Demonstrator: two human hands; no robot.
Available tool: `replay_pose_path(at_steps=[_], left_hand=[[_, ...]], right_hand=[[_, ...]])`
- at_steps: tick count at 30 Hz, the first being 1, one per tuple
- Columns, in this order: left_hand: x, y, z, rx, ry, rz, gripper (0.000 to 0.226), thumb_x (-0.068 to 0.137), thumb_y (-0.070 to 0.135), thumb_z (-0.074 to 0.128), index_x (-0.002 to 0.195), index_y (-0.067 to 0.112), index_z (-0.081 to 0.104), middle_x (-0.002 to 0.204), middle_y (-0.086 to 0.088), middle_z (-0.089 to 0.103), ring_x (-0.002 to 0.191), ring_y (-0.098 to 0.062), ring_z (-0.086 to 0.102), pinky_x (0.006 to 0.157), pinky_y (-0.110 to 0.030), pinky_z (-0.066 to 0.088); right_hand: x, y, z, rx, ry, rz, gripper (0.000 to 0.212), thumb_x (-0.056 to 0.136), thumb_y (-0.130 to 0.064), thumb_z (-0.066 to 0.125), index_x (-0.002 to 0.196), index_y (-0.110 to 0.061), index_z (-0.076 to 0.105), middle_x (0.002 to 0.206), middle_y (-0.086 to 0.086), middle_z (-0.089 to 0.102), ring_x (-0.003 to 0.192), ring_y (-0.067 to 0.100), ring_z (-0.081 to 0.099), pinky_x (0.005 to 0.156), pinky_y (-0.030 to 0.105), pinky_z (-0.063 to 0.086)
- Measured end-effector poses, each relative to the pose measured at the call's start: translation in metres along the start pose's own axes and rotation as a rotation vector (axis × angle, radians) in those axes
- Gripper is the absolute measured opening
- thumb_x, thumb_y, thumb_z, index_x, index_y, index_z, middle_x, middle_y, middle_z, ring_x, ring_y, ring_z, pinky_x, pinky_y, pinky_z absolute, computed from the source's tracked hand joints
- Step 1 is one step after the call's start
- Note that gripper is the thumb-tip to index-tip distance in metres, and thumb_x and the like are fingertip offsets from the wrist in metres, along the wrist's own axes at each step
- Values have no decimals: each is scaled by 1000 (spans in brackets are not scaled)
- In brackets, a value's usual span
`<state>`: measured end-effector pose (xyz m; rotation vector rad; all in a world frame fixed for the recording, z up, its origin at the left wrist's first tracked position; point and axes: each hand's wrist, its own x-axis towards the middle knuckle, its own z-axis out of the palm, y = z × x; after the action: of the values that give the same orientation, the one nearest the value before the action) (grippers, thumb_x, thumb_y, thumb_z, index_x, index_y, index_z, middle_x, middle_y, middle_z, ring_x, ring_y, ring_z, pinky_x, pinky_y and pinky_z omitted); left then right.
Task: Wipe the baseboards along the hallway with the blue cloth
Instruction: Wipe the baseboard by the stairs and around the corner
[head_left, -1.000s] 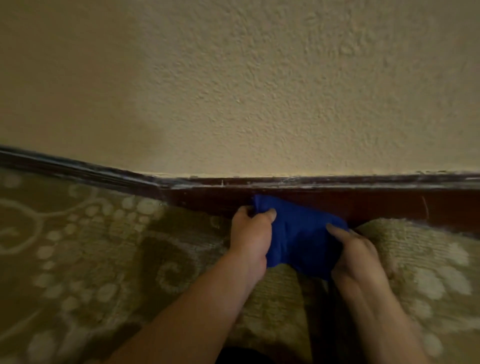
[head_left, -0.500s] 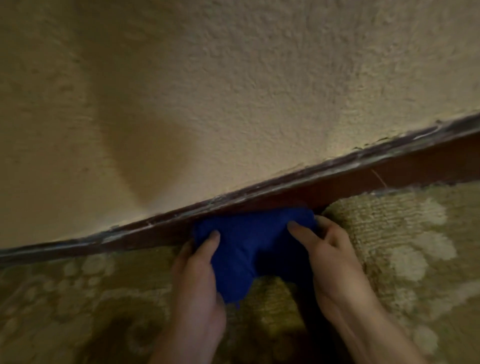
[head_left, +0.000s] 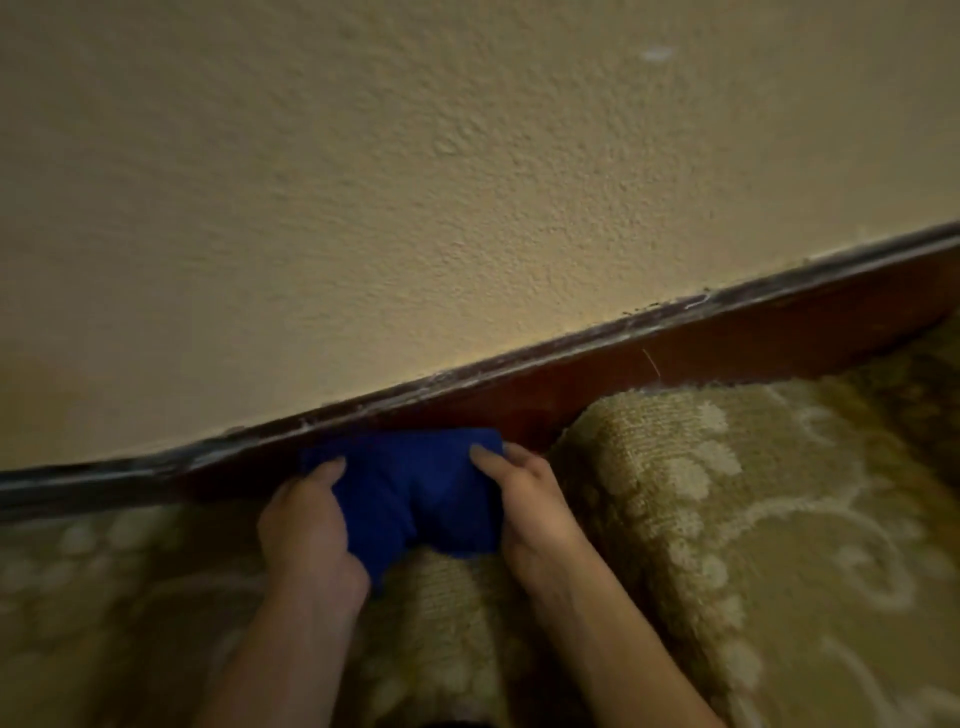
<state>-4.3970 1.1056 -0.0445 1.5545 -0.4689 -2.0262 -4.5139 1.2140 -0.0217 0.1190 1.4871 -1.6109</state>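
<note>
Baseboard (head_left: 597, 384): both hands press blue cloth (head_left: 415, 493) against it.

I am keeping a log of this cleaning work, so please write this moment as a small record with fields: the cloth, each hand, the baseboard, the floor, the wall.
cloth: blue cloth, bunched, pressed against the foot of the baseboard
left hand: left hand grips the cloth's left side
right hand: right hand grips the cloth's right side
baseboard: dark reddish baseboard, pale dusty streaks along its top edge
floor: patterned beige carpet, its edge curled up beside the right hand
wall: textured cream wall
</note>
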Motion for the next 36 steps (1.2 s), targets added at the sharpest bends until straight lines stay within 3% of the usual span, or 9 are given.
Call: replay_pose_path(at_steps=[5, 10, 12, 17, 20, 25, 29, 33, 36], left_hand=[[-10, 13, -11, 58, -47, 88, 30, 92, 18, 64, 122, 16, 61, 107, -9, 66, 96, -30, 65, 92, -47, 53], [13, -4, -20, 28, 20, -106, 56, 90, 22, 68, 142, 15, 48, 135, -18, 57, 112, -40, 60, 96, -54, 50], [18, 4, -24, -12, 25, -104, 55, 85, 19, 71, 136, 15, 53, 132, -18, 59, 112, -40, 60, 93, -51, 51], [13, 37, -41, -47, 127, 65, 33, 83, 18, 71, 115, 16, 66, 108, -9, 68, 99, -33, 65, 92, -50, 53], [25, 28, -46, 32, 160, 123, 13, 80, 20, 70, 92, 17, 67, 99, -16, 70, 87, -35, 67, 85, -52, 56], [35, 24, -59, -63, 128, -18, 29, 84, 17, 71, 107, 3, 61, 108, -20, 66, 98, -40, 65, 90, -57, 53], [23, 43, -61, -149, 168, 157, 5, 87, 13, 67, 82, 13, 64, 87, -9, 67, 87, -28, 65, 84, -47, 54], [31, 45, -75, -17, 173, 211, 7, 92, 16, 63, 88, 12, 67, 91, -9, 68, 85, -26, 63, 81, -39, 53], [37, 49, -92, -35, 158, -11, 16, 93, 14, 62, 105, 5, 66, 105, -16, 67, 95, -35, 63, 88, -43, 53]], right_hand=[[0, -1, 27, 4, 44, 25, 24, 91, -8, 59, 114, -2, 60, 109, 20, 69, 98, 32, 68, 86, 45, 56], [10, 19, 33, -109, 222, 185, 43, 96, -11, 53, 137, -10, 40, 136, 18, 48, 117, 35, 52, 86, 42, 48], [17, 17, 41, -136, 234, 195, 46, 97, -11, 51, 140, -10, 35, 134, 17, 47, 116, 34, 51, 86, 39, 48], [16, 24, 65, -39, 137, 87, 29, 92, -9, 58, 120, -8, 53, 109, 17, 65, 86, 25, 65, 49, 26, 54], [29, 50, 67, -28, 236, 150, 31, 91, -9, 59, 121, -7, 55, 113, 19, 64, 93, 32, 65, 62, 35, 55], [33, 54, 85, -224, 293, 254, 26, 94, -8, 50, 118, 0, 53, 107, 21, 62, 94, 36, 61, 78, 47, 53], [24, 37, 101, -165, 221, 134, 34, 90, -11, 58, 123, -6, 53, 113, 20, 64, 89, 36, 65, 54, 38, 54], [12, 64, 117, -175, 233, 139, 39, 94, -12, 54, 132, -10, 45, 127, 17, 55, 108, 37, 58, 81, 45, 53], [-2, 80, 129, -213, 243, 279, 40, 98, -15, 50, 137, -6, 47, 134, 22, 53, 117, 39, 55, 89, 48, 48]])
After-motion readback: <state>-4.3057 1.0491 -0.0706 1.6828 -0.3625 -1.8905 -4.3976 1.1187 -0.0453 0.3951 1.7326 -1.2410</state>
